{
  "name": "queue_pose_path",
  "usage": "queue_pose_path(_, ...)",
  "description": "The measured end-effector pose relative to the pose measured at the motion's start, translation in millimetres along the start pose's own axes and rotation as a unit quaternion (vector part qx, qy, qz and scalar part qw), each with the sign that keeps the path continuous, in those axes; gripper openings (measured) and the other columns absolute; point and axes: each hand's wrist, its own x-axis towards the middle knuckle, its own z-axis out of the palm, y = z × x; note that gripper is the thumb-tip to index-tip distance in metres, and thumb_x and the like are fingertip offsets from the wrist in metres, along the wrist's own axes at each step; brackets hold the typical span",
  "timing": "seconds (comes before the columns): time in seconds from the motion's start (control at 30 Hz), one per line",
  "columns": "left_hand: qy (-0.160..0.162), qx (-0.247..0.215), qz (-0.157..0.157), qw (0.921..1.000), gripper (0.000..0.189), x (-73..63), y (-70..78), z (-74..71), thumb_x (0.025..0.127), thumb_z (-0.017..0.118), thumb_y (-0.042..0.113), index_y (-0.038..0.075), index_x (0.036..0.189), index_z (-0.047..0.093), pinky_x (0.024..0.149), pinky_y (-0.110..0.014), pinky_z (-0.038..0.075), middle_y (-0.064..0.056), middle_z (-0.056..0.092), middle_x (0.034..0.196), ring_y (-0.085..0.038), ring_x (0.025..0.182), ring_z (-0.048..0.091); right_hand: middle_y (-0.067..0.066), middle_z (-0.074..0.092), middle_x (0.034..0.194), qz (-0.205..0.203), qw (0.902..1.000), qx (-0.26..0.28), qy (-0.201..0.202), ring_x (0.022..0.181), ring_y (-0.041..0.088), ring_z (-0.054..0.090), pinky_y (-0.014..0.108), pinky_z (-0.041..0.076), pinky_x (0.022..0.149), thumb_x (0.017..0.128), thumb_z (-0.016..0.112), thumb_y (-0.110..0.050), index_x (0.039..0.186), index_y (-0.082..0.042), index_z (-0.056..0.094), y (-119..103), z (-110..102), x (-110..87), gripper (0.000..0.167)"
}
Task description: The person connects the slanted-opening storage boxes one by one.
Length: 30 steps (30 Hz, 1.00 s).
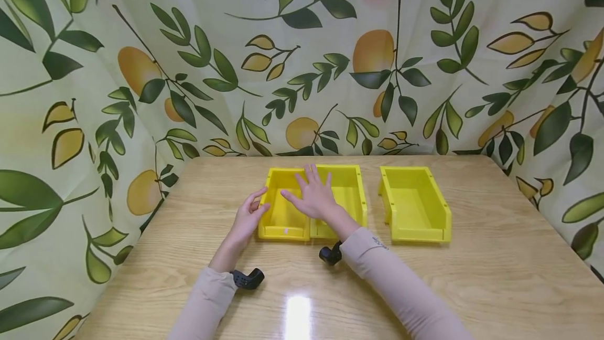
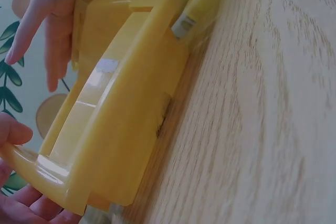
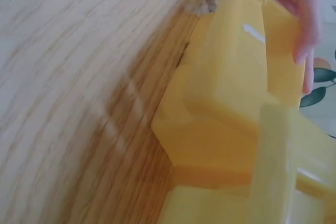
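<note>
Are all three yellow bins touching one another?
No, the right bin stands apart, with wooden table showing between it and the middle bin.

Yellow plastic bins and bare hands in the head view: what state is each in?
Left deep-yellow plastic bin: open-topped, gripped at its left wall.
Middle yellow plastic bin: upright, partly hidden.
Right yellow plastic bin: upright, standing apart, untouched.
Bare left hand: gripping.
Bare right hand: fingers spread.
</note>
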Motion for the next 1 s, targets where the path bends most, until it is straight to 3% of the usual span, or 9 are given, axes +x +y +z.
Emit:
queue_pose_path(0.57,0.029,0.027,0.022,0.9990,0.048,-1.4,0.0,0.0,0.097,0.053,0.011,0.015,0.144,0.041,0.106,-0.047,0.046,-0.022,0.046,0.146,-0.035,0.132,0.051,0.014,0.009,0.164,0.014,0.9998,-0.009,0.012,0.153,0.033,0.005,0.077,0.005,0.110,0.091,0.038,-0.069,0.151,-0.021,0.033,-7,-1,-10.6,0.078)
queue_pose_path(0.83,0.029,0.027,0.027,0.9988,0.049,-2.2,1.8,-1.8,0.097,0.052,0.010,0.013,0.144,0.040,0.105,-0.050,0.046,-0.025,0.045,0.146,-0.038,0.132,0.049,0.012,0.002,0.165,0.008,0.9999,-0.001,0.006,0.154,0.031,0.005,0.076,0.004,0.111,0.087,0.042,-0.071,0.154,-0.025,0.024,-4,-1,-6.9,0.083)
queue_pose_path(1.0,0.014,0.029,0.029,0.9990,0.049,-3.3,-0.5,-0.8,0.098,0.050,0.010,0.012,0.145,0.038,0.106,-0.048,0.046,-0.024,0.042,0.149,-0.038,0.134,0.048,0.013,0.003,0.165,0.017,0.9999,0.000,-0.002,0.153,0.032,0.006,0.076,0.006,0.111,0.086,0.043,-0.072,0.154,-0.029,0.022,-4,0,-8.8,0.084)
